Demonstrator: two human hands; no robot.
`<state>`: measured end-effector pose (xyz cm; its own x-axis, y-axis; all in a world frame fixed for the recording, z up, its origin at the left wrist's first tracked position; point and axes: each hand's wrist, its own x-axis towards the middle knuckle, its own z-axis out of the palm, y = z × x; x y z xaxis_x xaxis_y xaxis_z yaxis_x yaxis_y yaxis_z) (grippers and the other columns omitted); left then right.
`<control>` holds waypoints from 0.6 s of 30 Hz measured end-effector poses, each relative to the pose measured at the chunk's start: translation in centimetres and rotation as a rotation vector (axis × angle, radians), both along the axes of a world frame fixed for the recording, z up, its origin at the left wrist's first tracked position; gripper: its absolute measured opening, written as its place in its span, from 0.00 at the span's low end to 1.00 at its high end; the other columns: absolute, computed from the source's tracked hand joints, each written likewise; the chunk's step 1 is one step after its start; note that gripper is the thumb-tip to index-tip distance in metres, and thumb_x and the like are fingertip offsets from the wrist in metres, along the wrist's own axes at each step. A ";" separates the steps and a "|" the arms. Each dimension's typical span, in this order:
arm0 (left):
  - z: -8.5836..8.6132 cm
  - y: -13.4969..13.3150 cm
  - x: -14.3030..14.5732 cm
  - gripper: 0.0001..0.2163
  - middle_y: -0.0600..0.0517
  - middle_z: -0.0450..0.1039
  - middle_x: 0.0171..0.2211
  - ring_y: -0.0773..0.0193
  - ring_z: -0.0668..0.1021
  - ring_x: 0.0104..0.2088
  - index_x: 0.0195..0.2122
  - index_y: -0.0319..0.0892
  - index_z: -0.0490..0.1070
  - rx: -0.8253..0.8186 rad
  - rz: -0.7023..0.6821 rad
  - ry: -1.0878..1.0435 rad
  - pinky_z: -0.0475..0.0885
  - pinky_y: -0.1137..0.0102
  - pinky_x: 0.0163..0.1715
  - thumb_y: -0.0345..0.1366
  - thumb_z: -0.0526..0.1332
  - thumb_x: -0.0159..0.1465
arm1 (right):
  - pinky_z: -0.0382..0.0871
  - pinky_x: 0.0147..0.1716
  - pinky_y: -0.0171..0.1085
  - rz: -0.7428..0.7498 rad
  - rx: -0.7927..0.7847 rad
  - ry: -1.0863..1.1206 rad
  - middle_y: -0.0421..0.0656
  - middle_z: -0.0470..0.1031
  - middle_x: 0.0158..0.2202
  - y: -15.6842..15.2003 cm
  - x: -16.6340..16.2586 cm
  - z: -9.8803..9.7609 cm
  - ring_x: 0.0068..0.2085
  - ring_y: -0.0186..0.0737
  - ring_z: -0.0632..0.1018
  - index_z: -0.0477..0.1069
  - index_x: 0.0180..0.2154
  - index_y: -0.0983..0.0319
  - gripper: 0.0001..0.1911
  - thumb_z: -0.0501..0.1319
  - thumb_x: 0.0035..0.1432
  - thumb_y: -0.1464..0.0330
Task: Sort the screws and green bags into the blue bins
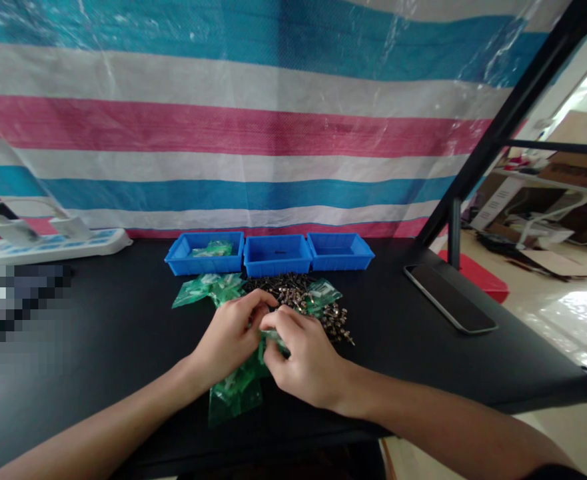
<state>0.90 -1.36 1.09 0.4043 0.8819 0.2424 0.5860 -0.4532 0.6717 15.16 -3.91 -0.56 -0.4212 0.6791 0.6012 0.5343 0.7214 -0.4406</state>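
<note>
My left hand (236,327) and my right hand (300,353) meet over the middle of the table, fingers bent inward. Between the thumb and fingers of my right hand shows a small clear-green plastic bag (276,341). My left hand's fingertips are closed beside it, and what they pinch is hidden. Below the hands lie more green plastic bags (236,397), with another group of green bags (208,288) behind my left hand. Just past my fingers spreads a pile of small metal screws (336,323), brassy in front, with dark screws (293,281) behind. One green bag (323,293) rests on the pile.
Three blue trays stand in a row at the back: the left tray (206,268) holds green bags, beside the middle tray (278,267) and right tray (343,261). A phone (450,300) lies at right. At left is a power strip (108,243) with plugs. A striped sheet (253,127) hangs behind.
</note>
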 end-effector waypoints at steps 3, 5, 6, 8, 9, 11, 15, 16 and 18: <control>-0.3 -0.2 0.0 0.18 0.52 0.74 0.31 0.63 0.74 0.32 0.37 0.41 0.67 0.026 -0.007 0.060 0.65 0.72 0.31 0.22 0.48 0.47 | 0.68 0.33 0.34 -0.002 0.003 0.028 0.42 0.69 0.30 0.0 0.0 0.1 0.31 0.37 0.73 0.65 0.34 0.61 0.11 0.53 0.47 0.78; -0.6 -0.3 0.1 0.16 0.52 0.73 0.32 0.62 0.74 0.32 0.36 0.42 0.67 0.052 -0.013 0.122 0.64 0.72 0.31 0.23 0.49 0.49 | 0.68 0.34 0.34 0.005 0.026 0.049 0.42 0.69 0.31 0.0 0.0 0.1 0.32 0.37 0.73 0.65 0.35 0.61 0.11 0.53 0.47 0.78; -0.8 -0.4 0.2 0.14 0.52 0.73 0.32 0.61 0.74 0.32 0.35 0.42 0.67 0.065 -0.020 0.157 0.64 0.71 0.30 0.24 0.50 0.50 | 0.68 0.34 0.34 0.009 0.039 0.060 0.42 0.70 0.31 -0.1 0.0 0.1 0.33 0.37 0.73 0.65 0.35 0.61 0.12 0.53 0.48 0.78; -1.1 -0.4 0.4 0.09 0.51 0.72 0.30 0.61 0.74 0.30 0.32 0.42 0.67 0.080 -0.027 0.211 0.63 0.71 0.27 0.27 0.50 0.53 | 0.68 0.34 0.33 0.016 0.057 0.074 0.42 0.70 0.31 -0.1 0.0 0.1 0.32 0.36 0.73 0.65 0.35 0.61 0.12 0.53 0.48 0.79; -1.1 -0.4 0.4 0.08 0.51 0.72 0.30 0.60 0.74 0.30 0.31 0.42 0.67 0.080 -0.027 0.221 0.63 0.71 0.27 0.27 0.50 0.53 | 0.68 0.34 0.33 0.015 0.060 0.070 0.42 0.70 0.31 -0.1 0.1 0.1 0.32 0.36 0.73 0.65 0.36 0.61 0.12 0.53 0.48 0.79; -1.1 -0.4 0.4 0.10 0.51 0.73 0.31 0.60 0.75 0.32 0.32 0.42 0.67 0.081 -0.018 0.210 0.64 0.71 0.28 0.27 0.50 0.53 | 0.68 0.35 0.34 0.011 0.049 0.034 0.43 0.70 0.32 -0.1 0.1 0.1 0.33 0.37 0.73 0.65 0.36 0.61 0.12 0.53 0.49 0.78; -0.5 -0.1 0.0 0.18 0.52 0.74 0.34 0.61 0.75 0.35 0.40 0.43 0.66 0.088 0.000 0.191 0.65 0.71 0.32 0.23 0.50 0.49 | 0.68 0.37 0.35 0.012 -0.009 -0.058 0.44 0.70 0.32 -0.2 0.1 0.1 0.35 0.39 0.73 0.65 0.36 0.62 0.11 0.53 0.49 0.78; -0.3 -0.1 -0.1 0.18 0.52 0.74 0.32 0.61 0.75 0.34 0.40 0.43 0.66 0.087 0.013 0.184 0.65 0.71 0.31 0.23 0.50 0.49 | 0.67 0.36 0.35 0.013 -0.023 -0.073 0.44 0.70 0.32 -0.2 0.1 0.1 0.35 0.39 0.73 0.65 0.35 0.62 0.11 0.53 0.48 0.78; 0.1 0.1 -0.3 0.15 0.53 0.74 0.29 0.63 0.75 0.30 0.40 0.42 0.66 0.083 0.049 0.146 0.65 0.72 0.30 0.24 0.50 0.52 | 0.67 0.35 0.35 0.009 -0.051 -0.103 0.44 0.70 0.32 -0.2 0.0 0.1 0.34 0.39 0.73 0.64 0.35 0.63 0.11 0.52 0.48 0.78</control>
